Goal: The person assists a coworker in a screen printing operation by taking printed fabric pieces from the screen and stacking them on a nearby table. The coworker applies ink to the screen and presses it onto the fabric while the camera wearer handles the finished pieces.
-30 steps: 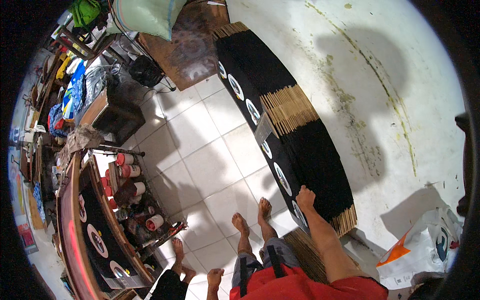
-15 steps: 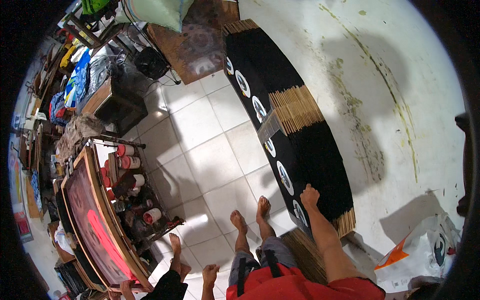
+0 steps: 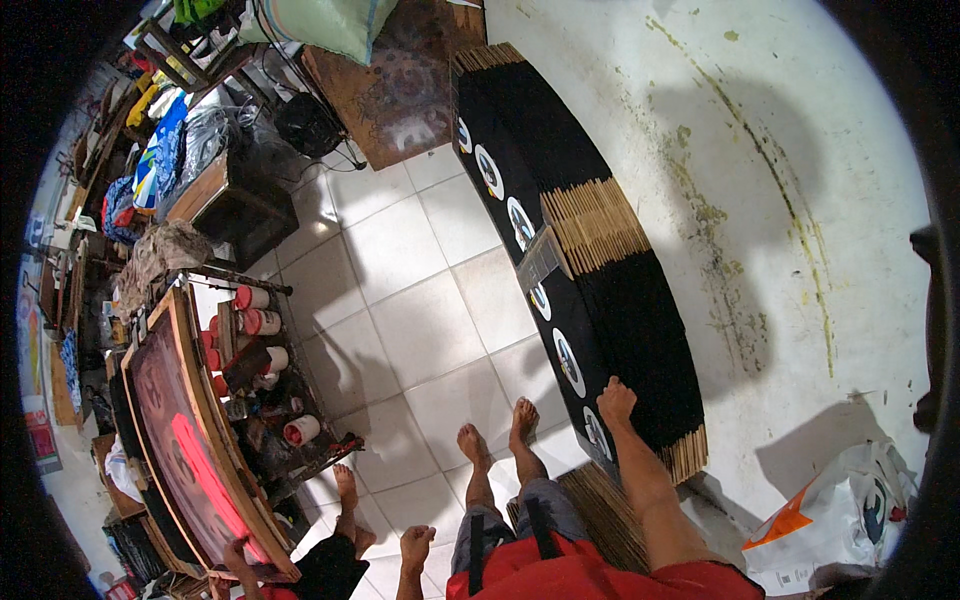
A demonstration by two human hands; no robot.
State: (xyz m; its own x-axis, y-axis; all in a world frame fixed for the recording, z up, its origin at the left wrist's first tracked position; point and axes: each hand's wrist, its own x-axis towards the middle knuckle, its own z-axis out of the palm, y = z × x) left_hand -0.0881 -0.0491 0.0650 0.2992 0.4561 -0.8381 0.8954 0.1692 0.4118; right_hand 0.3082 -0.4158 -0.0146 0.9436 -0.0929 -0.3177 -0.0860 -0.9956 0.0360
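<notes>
On my right stands a long row of tightly packed black cloth pieces, with tan board edges showing in the middle and at the ends. White round prints run along its near-left face. My right hand is closed at the near part of the row, beside the last prints; what its fingers grip, if anything, is hidden against the black. My left hand hangs low over the floor, fingers curled, with nothing visible in it.
A wood-framed printing screen with a bright pink band stands at left; another person's hand rests on its near end. Beside it, a shelf holds several paint tubs. A white plastic bag sits at lower right, along the wall.
The other person's hand has moved up onto the screen from its near edge. My view has shifted slightly; my hands stay in nearly the same places.
</notes>
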